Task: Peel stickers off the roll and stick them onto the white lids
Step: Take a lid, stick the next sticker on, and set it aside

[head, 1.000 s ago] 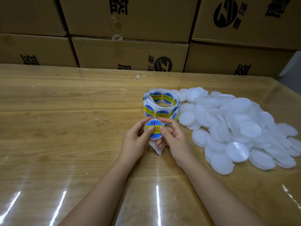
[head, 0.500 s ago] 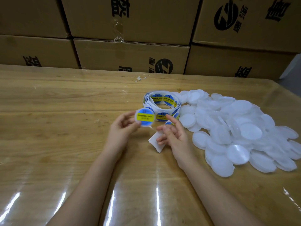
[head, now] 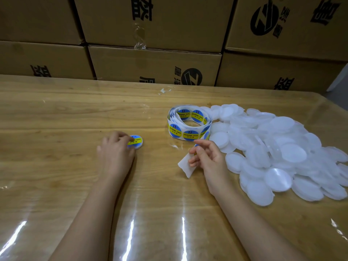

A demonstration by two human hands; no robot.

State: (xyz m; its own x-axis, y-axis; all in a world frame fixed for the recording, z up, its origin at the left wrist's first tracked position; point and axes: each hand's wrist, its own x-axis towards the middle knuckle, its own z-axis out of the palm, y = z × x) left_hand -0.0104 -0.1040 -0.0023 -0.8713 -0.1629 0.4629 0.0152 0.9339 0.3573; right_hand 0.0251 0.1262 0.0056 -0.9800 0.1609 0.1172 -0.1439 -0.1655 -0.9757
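Stickered lid (head: pixel 136 142) pinched by left hand (head: pixel 114 150) (on table (head: pixel 56 147)), right hand (head: pixel 208 157) gripping backing strip (head: pixel 185 166)

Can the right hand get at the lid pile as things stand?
Likely yes: the right hand sits just beside the lid pile, with nothing between them. One catch: it pinches the backing strip from the roll, so it may have to drop that first.

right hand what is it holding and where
The right hand pinches the white backing strip from the sticker roll, just above its loose end.
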